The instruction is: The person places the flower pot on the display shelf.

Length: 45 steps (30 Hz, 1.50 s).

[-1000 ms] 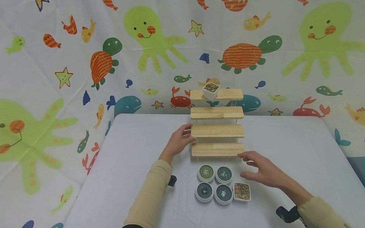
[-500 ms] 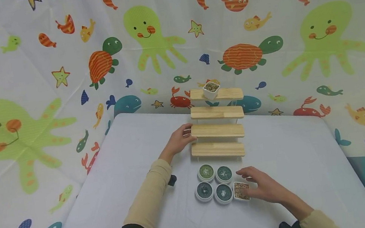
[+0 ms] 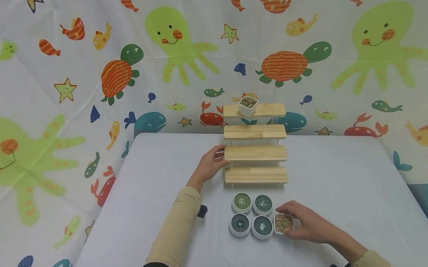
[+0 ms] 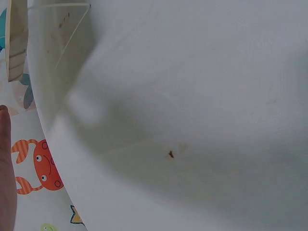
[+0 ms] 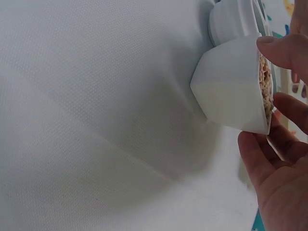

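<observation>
A tiered wooden shelf stand [image 3: 255,153] stands at the middle of the table in the head view. My left hand [image 3: 210,162] holds the left end of one of its lower tiers, thumb in front and fingers behind; in the left wrist view only part of this hand shows. My right hand [image 3: 306,224] grips a square white pot [image 5: 230,86] filled with tan granules, thumb at one side of the rim and fingers round the other. The pot is upright on the table, at the right of several round pots [image 3: 263,226] with green or dark teal tops.
Another square white pot [image 3: 247,106] with granules sits on the top tier. A white cloth covers the table [image 3: 347,170]. Behind it hangs a curtain [image 3: 201,32] printed with sea animals.
My right hand has moved from beside the stand's lowest tier toward me, down to the square pot, and closed round it. My left hand has stayed at the stand.
</observation>
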Available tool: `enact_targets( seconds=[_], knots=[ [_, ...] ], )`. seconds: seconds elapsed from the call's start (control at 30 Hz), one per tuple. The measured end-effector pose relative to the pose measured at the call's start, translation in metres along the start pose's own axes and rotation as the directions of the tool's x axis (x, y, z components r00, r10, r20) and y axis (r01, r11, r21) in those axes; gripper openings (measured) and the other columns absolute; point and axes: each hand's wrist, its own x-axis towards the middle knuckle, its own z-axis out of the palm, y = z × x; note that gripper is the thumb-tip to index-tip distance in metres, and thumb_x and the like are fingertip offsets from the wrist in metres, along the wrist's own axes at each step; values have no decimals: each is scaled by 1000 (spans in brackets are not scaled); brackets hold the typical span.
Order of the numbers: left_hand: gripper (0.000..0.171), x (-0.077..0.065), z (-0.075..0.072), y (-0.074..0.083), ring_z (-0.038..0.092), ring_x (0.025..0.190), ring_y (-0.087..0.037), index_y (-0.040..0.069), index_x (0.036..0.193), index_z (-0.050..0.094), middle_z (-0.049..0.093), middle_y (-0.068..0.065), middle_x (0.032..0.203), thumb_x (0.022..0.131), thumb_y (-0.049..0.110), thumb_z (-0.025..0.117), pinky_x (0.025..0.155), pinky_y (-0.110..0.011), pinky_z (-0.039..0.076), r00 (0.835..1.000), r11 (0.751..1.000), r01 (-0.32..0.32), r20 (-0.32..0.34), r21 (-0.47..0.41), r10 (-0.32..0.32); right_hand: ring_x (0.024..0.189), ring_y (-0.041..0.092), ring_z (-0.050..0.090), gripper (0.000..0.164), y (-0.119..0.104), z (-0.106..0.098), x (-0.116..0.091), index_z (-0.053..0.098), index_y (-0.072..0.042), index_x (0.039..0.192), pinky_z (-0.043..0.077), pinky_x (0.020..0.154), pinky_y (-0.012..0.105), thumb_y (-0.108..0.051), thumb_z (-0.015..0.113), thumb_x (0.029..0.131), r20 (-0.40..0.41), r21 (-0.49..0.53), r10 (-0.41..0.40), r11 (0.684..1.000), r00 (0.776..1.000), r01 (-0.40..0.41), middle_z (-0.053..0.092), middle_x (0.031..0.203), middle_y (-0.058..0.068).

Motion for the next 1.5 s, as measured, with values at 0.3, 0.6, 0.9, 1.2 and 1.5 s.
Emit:
enact_targets(
  seconds=[0.3,0.6,0.9,1.2,1.5],
  knots=[
    [64,-2,1,0,52,129,-26,8,145,43,51,-13,142,90,19,73,108,-32,46,1000,1000,3,2,0,-3,107,16,59,51,4,3,0,61,-5,123,55,94,37,-12,79,76,29,-70,-11,997,1000,13,58,116,-1],
    [61,-1,2,0,52,128,-27,7,144,44,51,-14,141,90,15,72,107,-33,46,1000,1000,-5,-1,-2,5,106,13,58,51,8,5,-1,61,-7,122,56,92,36,-11,79,75,17,-73,-15,997,1000,16,58,115,-3],
    [62,0,2,-2,52,128,-27,7,144,44,51,-13,142,90,16,72,108,-32,46,1000,1000,-8,-1,-1,8,98,8,55,48,7,-4,5,61,-11,123,56,84,30,-19,78,78,-15,-57,77,995,997,-78,58,114,-5],
    [63,0,1,0,51,128,-26,8,144,44,51,-12,142,90,21,73,108,-30,46,1000,1000,0,-7,12,0,97,15,56,50,-3,-35,20,59,-7,124,57,85,33,-17,78,79,-89,-51,107,992,990,-112,58,113,1],
    [63,-2,1,-1,51,129,-26,10,145,43,49,-11,144,91,21,72,109,-32,45,1000,1000,4,-6,16,-4,100,23,56,52,-20,-73,45,56,-2,128,56,90,48,-16,77,82,-177,-74,86,992,981,-100,58,115,9]
  ],
)
